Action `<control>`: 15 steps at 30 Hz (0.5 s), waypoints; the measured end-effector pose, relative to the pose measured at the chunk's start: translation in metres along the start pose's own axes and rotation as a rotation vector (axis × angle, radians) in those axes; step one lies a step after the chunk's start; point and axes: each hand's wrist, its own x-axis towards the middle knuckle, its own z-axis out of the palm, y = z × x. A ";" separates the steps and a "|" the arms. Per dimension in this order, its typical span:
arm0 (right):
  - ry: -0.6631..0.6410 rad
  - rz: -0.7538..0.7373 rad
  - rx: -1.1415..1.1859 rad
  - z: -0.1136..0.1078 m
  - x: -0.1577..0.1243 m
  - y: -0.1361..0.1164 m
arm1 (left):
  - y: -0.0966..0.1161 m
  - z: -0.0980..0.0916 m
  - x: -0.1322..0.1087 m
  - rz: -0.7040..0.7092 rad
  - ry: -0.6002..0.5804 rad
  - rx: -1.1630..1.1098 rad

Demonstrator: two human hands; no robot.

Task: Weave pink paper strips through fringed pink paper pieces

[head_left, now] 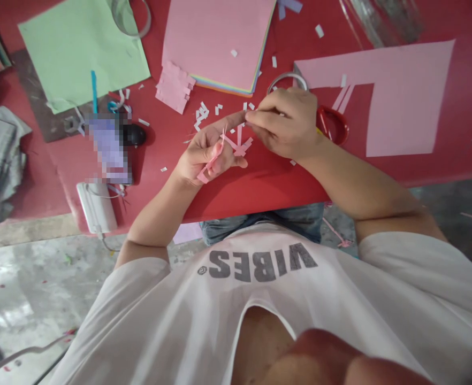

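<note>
Your left hand [207, 158] cradles crossed pink paper strips [236, 143] while your right hand [284, 124] pinches narrowly at one strip's tip, with cut paper scraps [201, 115] already strewn across the red bench [260, 187] and the pastel paper stack [215, 43] still whole beyond

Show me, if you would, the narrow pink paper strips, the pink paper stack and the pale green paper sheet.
Narrow pink paper strips [236, 143]: head view, their crossing.
Pink paper stack [215, 37]: head view, top sheet.
Pale green paper sheet [83, 48]: head view, its middle.
</note>
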 end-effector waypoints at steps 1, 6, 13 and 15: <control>-0.005 -0.015 -0.024 -0.001 0.001 -0.001 | -0.001 0.000 0.000 -0.003 0.005 0.011; -0.080 -0.037 -0.083 -0.002 0.005 -0.003 | -0.003 -0.004 0.003 -0.043 0.026 0.060; 0.122 0.217 0.296 -0.011 0.011 -0.009 | -0.002 -0.001 0.003 -0.039 -0.011 0.089; 0.158 0.290 0.365 -0.014 0.012 -0.007 | 0.000 -0.001 0.003 -0.032 0.008 0.087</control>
